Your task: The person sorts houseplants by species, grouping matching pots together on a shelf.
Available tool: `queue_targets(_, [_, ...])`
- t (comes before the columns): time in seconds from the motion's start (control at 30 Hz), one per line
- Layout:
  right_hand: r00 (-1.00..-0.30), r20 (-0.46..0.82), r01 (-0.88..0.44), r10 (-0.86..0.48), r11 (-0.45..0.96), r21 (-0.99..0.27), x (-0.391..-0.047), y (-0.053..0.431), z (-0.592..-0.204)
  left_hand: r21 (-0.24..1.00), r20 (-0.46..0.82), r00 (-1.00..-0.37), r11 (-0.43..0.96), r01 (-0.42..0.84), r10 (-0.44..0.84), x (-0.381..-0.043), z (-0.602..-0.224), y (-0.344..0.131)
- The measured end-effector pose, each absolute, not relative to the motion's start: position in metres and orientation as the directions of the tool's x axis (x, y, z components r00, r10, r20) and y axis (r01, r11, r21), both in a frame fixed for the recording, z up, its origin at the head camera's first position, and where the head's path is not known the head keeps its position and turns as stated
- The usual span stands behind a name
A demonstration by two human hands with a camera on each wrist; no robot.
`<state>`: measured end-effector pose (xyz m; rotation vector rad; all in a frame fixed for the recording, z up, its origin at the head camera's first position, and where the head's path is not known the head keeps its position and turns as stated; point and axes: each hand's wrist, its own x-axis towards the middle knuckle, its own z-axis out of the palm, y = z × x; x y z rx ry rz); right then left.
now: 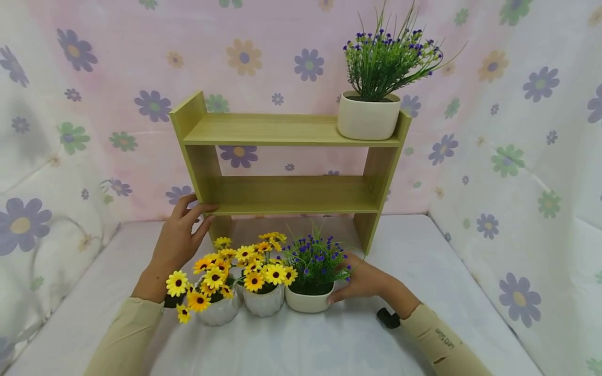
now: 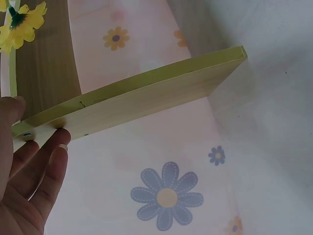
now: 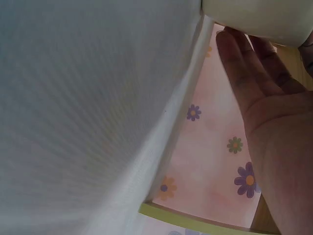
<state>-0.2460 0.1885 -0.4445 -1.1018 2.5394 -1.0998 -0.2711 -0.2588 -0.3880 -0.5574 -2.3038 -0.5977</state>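
A wooden two-tier shelf [image 1: 291, 194] stands at the back of the table. My left hand [image 1: 181, 235] grips its left side panel [image 2: 142, 100], thumb on one face and fingers against the other in the left wrist view. Low in front of the shelf, my right hand [image 1: 364, 279] holds a potted plant with purple flowers [image 1: 308, 302] by the right side of its white oval pot. The right wrist view has the fingers [image 3: 239, 73] against the pale pot [image 3: 261, 19]. The thumb lies at the pot's front in the head view.
Two white fluted pots of yellow daisies, one at the left [image 1: 221, 312] and one in the middle [image 1: 264, 303], stand beside the purple plant. A taller purple-flowered potted plant [image 1: 369, 119] sits on the shelf top's right end. Flower-printed cloth [image 1: 282, 62] hangs behind the white-covered table [image 1: 282, 347].
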Motion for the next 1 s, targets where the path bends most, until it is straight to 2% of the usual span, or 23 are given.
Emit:
queue_targets(0.27, [-0.680,0.213,-0.621,-0.702,0.397,-0.676,-0.246,0.186,-0.448,0.273,0.682,-0.701,0.817,0.508,0.208,-0.270,-0.389,-0.257])
queue_targets(0.4, [-0.719,0.207,-0.617,-0.664,0.472,-0.629,-0.244,0.189,-0.444,0.279,0.677,-0.706,0.816,0.506,0.207,-0.271,-0.389,-0.258])
queue_targets(0.53, [-0.796,0.161,-0.542,-0.583,0.569,-0.619,-0.242,0.193,-0.434,0.277,0.681,-0.703,0.817,0.506,0.204,-0.271,-0.388,-0.258])
queue_targets(0.6, [-0.795,0.196,-0.549,-0.574,0.543,-0.635,-0.244,0.195,-0.427,0.275,0.682,-0.702,0.818,0.506,0.204,-0.271,-0.388,-0.258])
queue_targets(0.67, [-0.765,0.271,-0.599,-0.585,0.490,-0.634,-0.248,0.197,-0.420,0.270,0.684,-0.700,0.820,0.505,0.206,-0.271,-0.388,-0.259])
queue_targets(0.83, [-0.628,0.498,-0.756,-0.598,0.318,-0.571,-0.258,0.199,-0.401,0.266,0.694,-0.687,0.811,0.521,0.214,-0.272,-0.387,-0.260])
queue_targets(1.0, [-0.534,0.629,-0.843,-0.565,0.304,-0.443,-0.257,0.203,-0.379,0.273,0.691,-0.691,0.807,0.523,0.214,-0.273,-0.389,-0.260])
